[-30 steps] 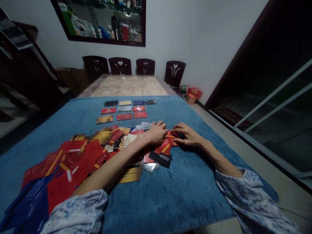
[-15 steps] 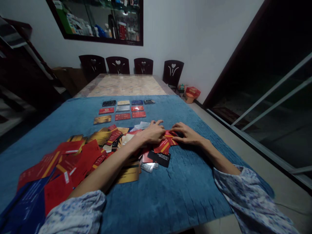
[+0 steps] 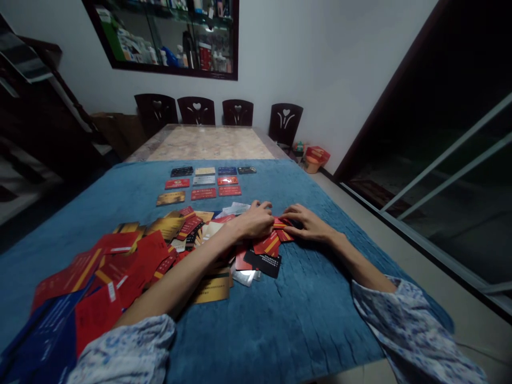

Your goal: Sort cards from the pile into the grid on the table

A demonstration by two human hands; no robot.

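Observation:
A blue cloth [image 3: 280, 320] covers the near end of a long table. A loose heap of red, gold, blue and black cards [image 3: 132, 256] sprawls across its left and middle. My left hand [image 3: 256, 220] rests curled, fingers bent down, on red-and-yellow cards [image 3: 272, 242] at the heap's right edge. My right hand [image 3: 306, 223] lies beside it, fingers pressed on the same small cluster of red cards. Further back, several cards [image 3: 204, 181] lie sorted in neat rows.
Beyond the cloth the bare marbled tabletop [image 3: 208, 143] runs to several dark chairs [image 3: 196, 109] by the wall. A glass cabinet [image 3: 172, 34] hangs above. A red container [image 3: 317, 157] sits on the floor at right, near a sliding glass door [image 3: 448, 176].
Both hands stay on the red cards; the left fingers have curled in slightly and the hands sit a little closer together. The camera shifted slightly.

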